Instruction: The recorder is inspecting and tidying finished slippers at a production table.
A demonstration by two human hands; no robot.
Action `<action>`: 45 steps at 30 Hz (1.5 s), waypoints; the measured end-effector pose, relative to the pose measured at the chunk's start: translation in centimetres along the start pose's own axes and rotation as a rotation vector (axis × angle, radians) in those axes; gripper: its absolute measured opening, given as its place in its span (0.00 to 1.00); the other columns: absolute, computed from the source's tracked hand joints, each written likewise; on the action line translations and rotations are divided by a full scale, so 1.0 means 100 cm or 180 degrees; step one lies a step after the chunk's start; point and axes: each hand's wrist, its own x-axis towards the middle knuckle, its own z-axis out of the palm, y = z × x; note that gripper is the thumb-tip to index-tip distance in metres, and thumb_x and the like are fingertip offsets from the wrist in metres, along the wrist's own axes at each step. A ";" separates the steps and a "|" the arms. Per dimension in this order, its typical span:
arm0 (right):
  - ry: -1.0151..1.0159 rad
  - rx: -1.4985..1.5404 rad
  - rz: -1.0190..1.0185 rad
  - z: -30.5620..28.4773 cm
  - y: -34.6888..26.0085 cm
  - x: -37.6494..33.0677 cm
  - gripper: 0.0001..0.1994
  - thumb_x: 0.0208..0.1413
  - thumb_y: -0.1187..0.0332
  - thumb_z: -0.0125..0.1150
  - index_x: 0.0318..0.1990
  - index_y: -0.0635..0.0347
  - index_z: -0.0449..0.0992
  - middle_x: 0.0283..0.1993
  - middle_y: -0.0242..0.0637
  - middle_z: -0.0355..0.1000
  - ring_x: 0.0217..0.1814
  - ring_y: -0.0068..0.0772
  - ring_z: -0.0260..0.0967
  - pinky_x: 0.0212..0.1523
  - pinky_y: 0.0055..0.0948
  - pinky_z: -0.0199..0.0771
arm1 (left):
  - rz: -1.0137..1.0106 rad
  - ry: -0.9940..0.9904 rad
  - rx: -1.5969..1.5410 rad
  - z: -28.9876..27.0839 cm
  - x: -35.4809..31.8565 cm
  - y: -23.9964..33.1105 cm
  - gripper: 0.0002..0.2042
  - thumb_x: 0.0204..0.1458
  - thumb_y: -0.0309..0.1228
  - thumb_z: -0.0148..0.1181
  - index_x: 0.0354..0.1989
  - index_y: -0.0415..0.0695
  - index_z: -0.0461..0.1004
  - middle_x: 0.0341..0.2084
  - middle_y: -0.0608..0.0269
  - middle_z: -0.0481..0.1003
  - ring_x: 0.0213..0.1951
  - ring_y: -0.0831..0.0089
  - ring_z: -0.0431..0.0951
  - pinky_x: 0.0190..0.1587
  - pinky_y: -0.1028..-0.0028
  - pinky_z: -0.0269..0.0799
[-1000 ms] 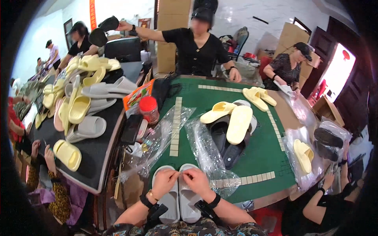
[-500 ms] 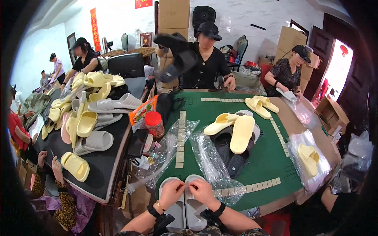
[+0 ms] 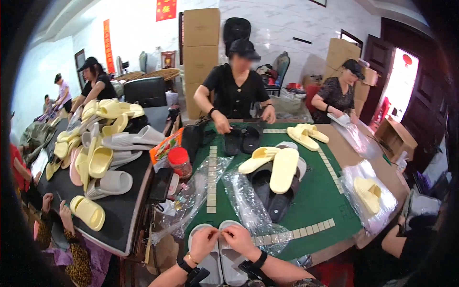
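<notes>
Over a pair of light grey slippers (image 3: 233, 266) at the table's near edge, my left hand (image 3: 203, 243) and my right hand (image 3: 240, 240) meet fingertip to fingertip. Both are closed in a pinch above the slippers' straps. Anything between the fingertips is too small to make out. Just beyond lies crumpled clear plastic bagging (image 3: 251, 205). Farther out, a pile has a pale yellow slipper (image 3: 284, 171) sole up, another yellow slipper (image 3: 258, 159), and black slippers (image 3: 279, 206) underneath.
Rows of small pale tiles (image 3: 212, 186) line the green tabletop (image 3: 330, 203). On the left, a black table (image 3: 129, 201) bears many yellow and grey slippers. A red-lidded jar (image 3: 179, 162) stands between. Across from me a person (image 3: 239, 91) handles black slippers; another (image 3: 337, 93) bags a slipper.
The person opposite has lowered the raised black slippers onto the table's far edge. My hands stay pinched together over the grey slippers. The whole view has shifted slightly.
</notes>
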 end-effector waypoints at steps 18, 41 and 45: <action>0.0060 -0.0400 -0.0601 0.004 -0.014 0.002 0.07 0.45 0.69 0.61 0.33 0.58 0.75 0.40 0.41 0.70 0.41 0.47 0.70 0.39 0.42 0.71 | 0.0762 0.0100 0.0253 0.000 -0.004 -0.012 0.05 0.42 0.28 0.63 0.25 0.42 0.75 0.20 0.57 0.72 0.26 0.59 0.73 0.29 0.64 0.68; -0.1695 -0.1293 0.1201 -0.017 -0.048 -0.037 0.22 0.54 0.49 0.58 0.35 0.64 0.76 0.28 0.47 0.75 0.27 0.50 0.73 0.30 0.40 0.72 | -0.0423 0.3709 -0.1107 -0.330 -0.043 -0.115 0.30 0.48 0.21 0.63 0.59 0.37 0.56 0.51 0.52 0.68 0.49 0.62 0.72 0.52 0.67 0.71; -0.1571 -0.1495 0.0786 0.003 -0.048 -0.027 0.29 0.53 0.41 0.51 0.33 0.64 0.78 0.28 0.53 0.76 0.32 0.56 0.75 0.32 0.48 0.75 | -0.0932 0.3903 -0.1386 -0.332 -0.066 -0.121 0.24 0.53 0.21 0.58 0.59 0.37 0.59 0.50 0.54 0.70 0.47 0.61 0.75 0.49 0.66 0.73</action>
